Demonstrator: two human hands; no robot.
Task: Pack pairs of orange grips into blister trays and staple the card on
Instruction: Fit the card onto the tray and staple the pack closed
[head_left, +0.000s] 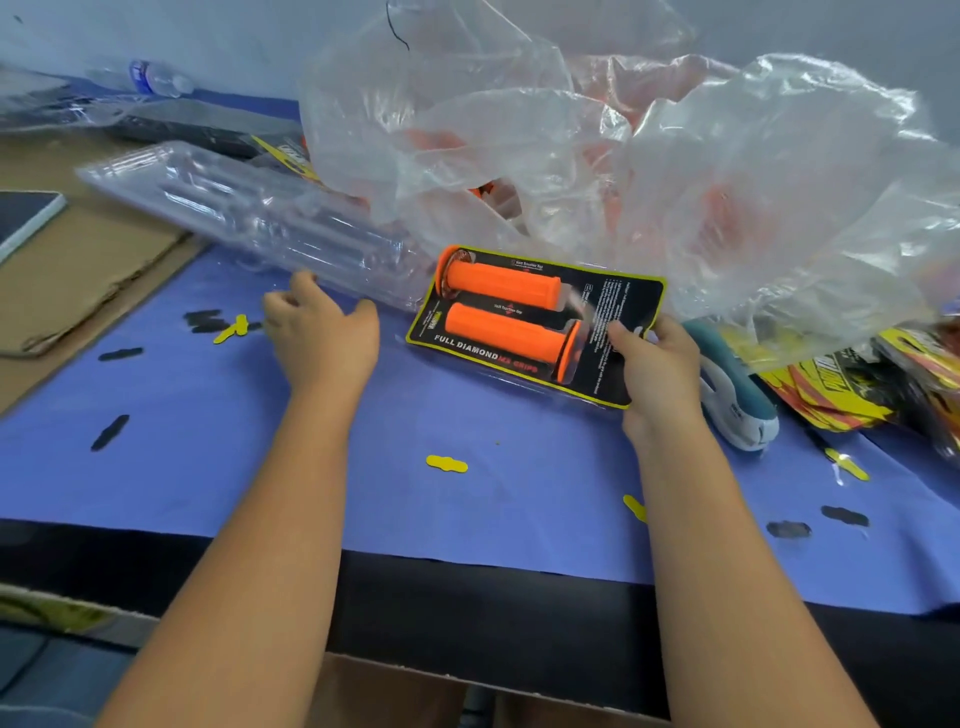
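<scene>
A packed blister tray (613, 312) with a black, yellow-edged card lies on the blue table cover. It holds two orange grips (506, 322) side by side. My right hand (657, 364) pinches the card's near right edge. My left hand (322, 327) hovers with fingers loosely spread at the near end of a stack of clear empty blister trays (249, 218); its fingertips are at the stack's edge. A teal and white stapler (737, 400) lies just right of my right hand.
A big clear plastic bag (597, 140) with more orange grips inside rises behind the tray. Printed cards (841, 395) are piled at far right. Small yellow and black punch-outs litter the blue cover (467, 493). Cardboard (93, 265) and a water bottle (156, 78) sit at left.
</scene>
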